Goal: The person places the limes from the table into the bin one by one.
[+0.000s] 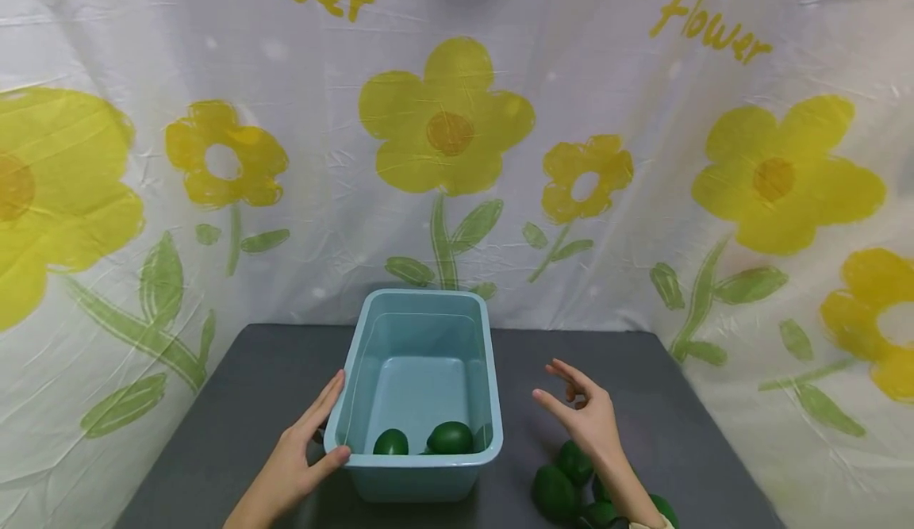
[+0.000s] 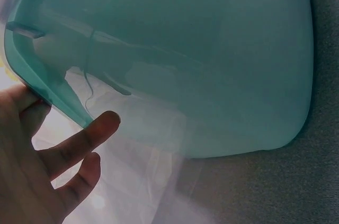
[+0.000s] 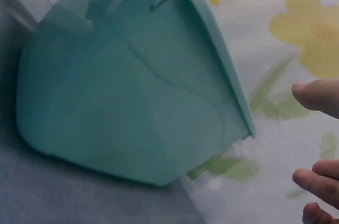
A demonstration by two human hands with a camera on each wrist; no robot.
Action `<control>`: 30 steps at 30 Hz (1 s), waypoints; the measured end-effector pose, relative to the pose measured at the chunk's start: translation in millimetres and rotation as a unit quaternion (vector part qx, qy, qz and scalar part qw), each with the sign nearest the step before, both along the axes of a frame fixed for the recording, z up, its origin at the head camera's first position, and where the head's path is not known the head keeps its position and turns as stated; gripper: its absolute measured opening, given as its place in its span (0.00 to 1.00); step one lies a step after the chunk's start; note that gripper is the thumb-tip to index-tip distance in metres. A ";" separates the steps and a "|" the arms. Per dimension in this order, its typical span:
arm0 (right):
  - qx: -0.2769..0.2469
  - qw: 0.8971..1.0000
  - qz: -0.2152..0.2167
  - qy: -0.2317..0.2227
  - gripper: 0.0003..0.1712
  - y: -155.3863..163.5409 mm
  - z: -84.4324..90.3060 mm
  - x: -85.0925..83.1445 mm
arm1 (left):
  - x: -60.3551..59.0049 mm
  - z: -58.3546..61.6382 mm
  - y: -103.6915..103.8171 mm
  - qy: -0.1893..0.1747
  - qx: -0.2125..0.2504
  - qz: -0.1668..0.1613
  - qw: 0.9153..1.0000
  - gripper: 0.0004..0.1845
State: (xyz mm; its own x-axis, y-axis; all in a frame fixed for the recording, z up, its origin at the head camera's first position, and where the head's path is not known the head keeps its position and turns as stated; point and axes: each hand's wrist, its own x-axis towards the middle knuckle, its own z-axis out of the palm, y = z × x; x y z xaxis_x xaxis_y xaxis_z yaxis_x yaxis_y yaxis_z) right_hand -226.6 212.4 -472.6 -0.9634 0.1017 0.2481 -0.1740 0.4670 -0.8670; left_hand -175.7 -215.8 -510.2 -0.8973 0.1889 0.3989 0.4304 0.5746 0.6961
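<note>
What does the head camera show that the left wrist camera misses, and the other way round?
Only the head view shows the green avocado-like fruits inside the bin, more of them lying on the dark grey table, the right hand raised and holding nothing, and the white backdrop printed with yellow flowers. Only the left wrist view shows the outer side wall of the bin from close by, with fingers beside its rim. Both show the light blue plastic bin and the left hand at its edge.
</note>
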 end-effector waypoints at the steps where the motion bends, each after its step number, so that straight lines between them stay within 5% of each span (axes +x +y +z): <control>1: 0.003 1.000 -0.003 -0.005 0.35 2.1 -2.0 0.2 | 0.1 0.4 0.3 -0.001 0.001 0.001 1.000 0.48; 17: 0.043 0.995 0.001 -0.086 0.38 25.5 -26.0 27.3 | 0.0 2.4 1.7 -0.018 0.001 0.002 1.000 0.47; 24: 0.101 0.983 0.003 -0.154 0.38 34.3 -39.8 48.3 | -0.1 0.8 0.8 -0.004 -0.011 0.007 1.000 0.48; 30: 0.146 0.975 0.012 -0.165 0.38 39.7 -44.9 63.6 | -0.7 -0.3 0.2 0.010 -0.015 0.007 1.000 0.48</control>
State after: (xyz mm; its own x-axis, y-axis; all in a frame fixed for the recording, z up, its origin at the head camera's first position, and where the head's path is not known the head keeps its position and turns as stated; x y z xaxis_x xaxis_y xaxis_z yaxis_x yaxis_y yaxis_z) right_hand -163.0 252.1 -517.4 -0.9970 0.0490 -0.0607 0.0776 0.7013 -0.7087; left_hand -176.4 -215.7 -510.4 -0.8918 0.1888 0.4113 0.4360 0.6016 0.6693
